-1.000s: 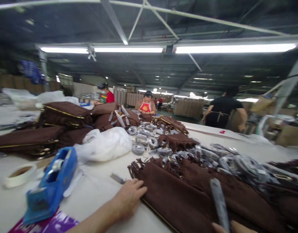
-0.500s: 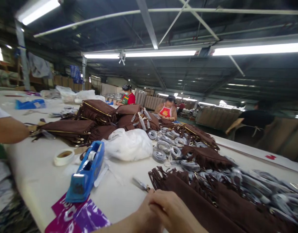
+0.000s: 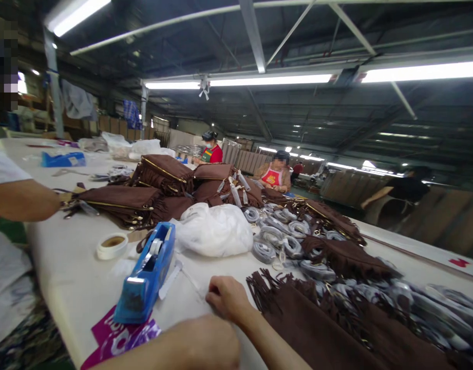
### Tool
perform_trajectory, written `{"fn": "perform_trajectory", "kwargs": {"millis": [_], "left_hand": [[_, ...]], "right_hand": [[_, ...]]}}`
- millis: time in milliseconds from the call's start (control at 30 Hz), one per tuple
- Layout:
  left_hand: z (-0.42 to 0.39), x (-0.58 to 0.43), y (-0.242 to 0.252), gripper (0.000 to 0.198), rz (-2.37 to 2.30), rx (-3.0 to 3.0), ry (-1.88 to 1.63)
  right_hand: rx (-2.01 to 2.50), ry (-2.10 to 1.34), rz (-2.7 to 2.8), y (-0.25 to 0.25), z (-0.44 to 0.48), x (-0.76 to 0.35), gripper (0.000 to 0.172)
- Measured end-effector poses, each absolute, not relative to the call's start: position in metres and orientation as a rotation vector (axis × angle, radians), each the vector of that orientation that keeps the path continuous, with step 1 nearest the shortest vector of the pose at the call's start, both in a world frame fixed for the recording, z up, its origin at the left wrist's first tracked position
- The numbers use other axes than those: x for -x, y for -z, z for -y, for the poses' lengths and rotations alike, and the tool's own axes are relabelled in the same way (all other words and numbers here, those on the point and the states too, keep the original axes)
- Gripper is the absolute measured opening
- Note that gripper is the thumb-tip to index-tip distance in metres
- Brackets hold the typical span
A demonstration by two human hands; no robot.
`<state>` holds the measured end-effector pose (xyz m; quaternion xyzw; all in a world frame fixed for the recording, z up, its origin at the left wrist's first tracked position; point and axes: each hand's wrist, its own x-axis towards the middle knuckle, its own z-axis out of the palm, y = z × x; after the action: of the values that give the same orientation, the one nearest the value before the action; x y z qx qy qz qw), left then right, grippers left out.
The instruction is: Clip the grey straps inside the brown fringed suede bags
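My right hand (image 3: 230, 300) rests low over the white table, left of the brown fringed bag. Its fingers are curled under, and what lies inside them is hidden. Nearer to me, my left hand (image 3: 211, 341) is blurred, its fingers out of sight behind its back. The brown fringed bag (image 3: 298, 318) lies flat beside my right forearm. To the left of my hands stands a blue tape dispenser (image 3: 146, 275), with a purple printed plastic bag (image 3: 116, 339) by its base.
Brown bags (image 3: 116, 200) with gold zips are piled behind a white plastic bundle (image 3: 216, 231). Wrapped grey coiled straps (image 3: 272, 236) spread to the right. A tape roll (image 3: 112, 246) lies left. A co-worker's arm (image 3: 22, 198) reaches in from the left; other people work farther back.
My hands have come apart: the right has moved forward and left, the left back towards me. The small metal blades seen in front of them no longer show. The view has swung slightly left.
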<state>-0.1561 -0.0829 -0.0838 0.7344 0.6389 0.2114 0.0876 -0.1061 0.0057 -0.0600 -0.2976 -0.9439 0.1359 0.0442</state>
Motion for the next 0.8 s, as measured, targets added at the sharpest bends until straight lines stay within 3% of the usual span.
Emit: {"fn": "perform_trajectory", "kwargs": {"millis": [67, 133, 267, 400, 667, 800], "left_hand": [[0.093, 0.191, 0.067, 0.032, -1.999, -2.181, -0.532], [0.094, 0.219, 0.063, 0.040, -2.193, -2.082, -0.536], [0.080, 0.249, 0.097, 0.060, -2.088, -2.119, -0.362], [0.074, 0.254, 0.119, 0.063, -2.053, -2.184, -0.318], [0.086, 0.233, 0.064, 0.066, -2.086, -2.085, -0.151], [0.074, 0.193, 0.062, 0.065, -1.982, -1.978, -0.479]], "right_hand": [[0.921, -0.417, 2.874, 0.060, -0.005, 0.104, 0.021], [0.946, -0.400, 2.858, 0.060, -0.003, 0.104, 0.024], [1.025, -0.355, 2.849, 0.054, 0.002, 0.104, 0.026], [1.063, -0.382, 2.853, 0.031, 0.001, 0.078, 0.024], [1.110, -0.537, 2.317, -0.008, -0.017, -0.080, 0.018], [1.101, -0.362, 2.084, 0.013, 0.002, -0.128, 0.021]]}}
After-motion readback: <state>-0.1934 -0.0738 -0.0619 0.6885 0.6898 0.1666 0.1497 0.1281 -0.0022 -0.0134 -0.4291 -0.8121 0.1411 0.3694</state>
